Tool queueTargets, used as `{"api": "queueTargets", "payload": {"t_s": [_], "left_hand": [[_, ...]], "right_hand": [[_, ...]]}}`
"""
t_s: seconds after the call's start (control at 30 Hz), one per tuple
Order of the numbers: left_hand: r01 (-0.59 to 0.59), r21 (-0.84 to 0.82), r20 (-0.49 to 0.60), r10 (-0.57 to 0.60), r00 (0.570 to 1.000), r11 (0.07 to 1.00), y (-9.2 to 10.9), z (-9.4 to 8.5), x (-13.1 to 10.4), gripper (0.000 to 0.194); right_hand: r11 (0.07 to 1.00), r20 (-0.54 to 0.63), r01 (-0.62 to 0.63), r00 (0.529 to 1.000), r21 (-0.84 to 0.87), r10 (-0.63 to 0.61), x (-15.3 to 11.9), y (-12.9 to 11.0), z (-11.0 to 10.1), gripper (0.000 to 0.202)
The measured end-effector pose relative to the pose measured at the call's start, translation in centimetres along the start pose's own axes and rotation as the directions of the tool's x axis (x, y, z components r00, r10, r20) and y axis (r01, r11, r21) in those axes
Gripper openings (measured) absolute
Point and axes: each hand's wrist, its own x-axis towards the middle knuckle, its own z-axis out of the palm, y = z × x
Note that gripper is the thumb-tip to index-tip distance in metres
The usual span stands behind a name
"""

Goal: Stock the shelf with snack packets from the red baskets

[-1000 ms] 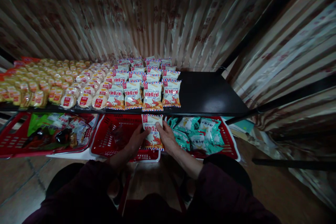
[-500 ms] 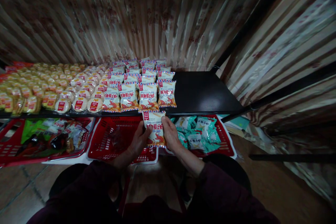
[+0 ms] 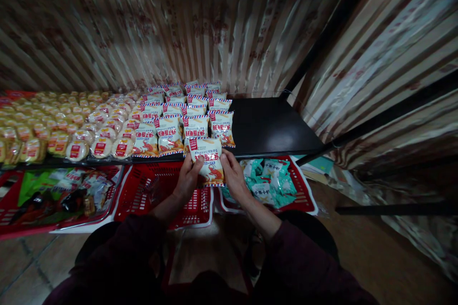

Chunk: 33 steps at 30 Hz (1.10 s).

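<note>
Between my two hands I hold a white and orange snack bag [image 3: 208, 164] with red lettering, a shrimp picture and striped ends, tilted upright at the shelf's front edge. My left hand [image 3: 189, 175] grips its left side, thumb on the front. On its right side my right hand [image 3: 234, 174] is closed, with the thumb along the edge. Just behind it, several matching snack bags [image 3: 170, 134] stand in rows on a black shelf [image 3: 272, 124]. The held bag partly covers the front one of these.
Left on the shelf are round wrapped crackers [image 3: 102, 147] and yellow wrapped snacks [image 3: 32, 150]. Below stand a red basket [image 3: 195, 209], another with teal bags [image 3: 275, 176], and a left one with mixed packets [image 3: 67, 181]. A dark post [image 3: 322, 38] rises at right, before striped curtains [image 3: 200, 19].
Both hands have raised the held snack bag and brought it forward, closer to the front row on the shelf. The view has shifted slightly.
</note>
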Motion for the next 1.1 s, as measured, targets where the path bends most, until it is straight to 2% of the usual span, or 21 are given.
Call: {"api": "queueTargets", "payload": {"t_s": [0.17,0.3,0.4,0.6,0.73,0.83,0.93,1.0,1.1], "left_hand": [[0.041,-0.014,-0.051,-0.041,0.998,0.999,0.6,0.7,0.4,0.055],[0.027,-0.004,-0.039,-0.027,0.999,1.0,0.8,0.8,0.7,0.054],[0.005,-0.05,-0.01,-0.006,1.0,0.999,0.9,1.2,0.9,0.053],[-0.07,-0.14,0.043,0.077,0.996,0.988,0.8,1.6,1.6,0.042],[-0.107,-0.13,0.065,0.116,0.991,0.986,0.6,1.5,1.9,0.04],[-0.15,-0.083,0.077,0.156,0.985,0.985,0.5,1.6,2.0,0.039],[-0.174,-0.031,0.076,0.176,0.981,0.984,0.4,1.8,2.0,0.039],[-0.18,-0.004,0.061,0.18,0.982,0.984,0.3,1.9,2.0,0.039],[-0.179,0.003,0.068,0.179,0.982,0.984,0.4,2.2,1.9,0.039]], "right_hand": [[0.996,0.033,0.065,0.997,0.055,-0.067,-0.2,-0.8,0.0,0.045],[0.989,0.054,0.105,0.992,0.105,-0.111,0.0,-0.7,0.0,0.046],[0.986,0.026,0.129,0.991,0.102,-0.133,0.4,-0.7,0.0,0.044],[0.983,-0.017,0.178,0.984,0.045,-0.177,1.1,-0.5,-0.3,0.043],[0.962,-0.018,0.257,0.966,-0.094,-0.259,1.1,-0.4,-0.6,0.04],[0.866,-0.038,0.385,0.908,-0.317,-0.418,1.2,-0.8,-1.0,0.033],[0.676,-0.009,0.499,0.801,-0.542,-0.599,1.2,-1.7,-1.4,0.022],[0.557,0.034,0.54,0.736,-0.631,-0.676,1.1,-2.4,-1.5,0.015],[0.458,0.12,0.589,0.69,-0.665,-0.713,0.9,-2.9,-1.6,0.014]]}}
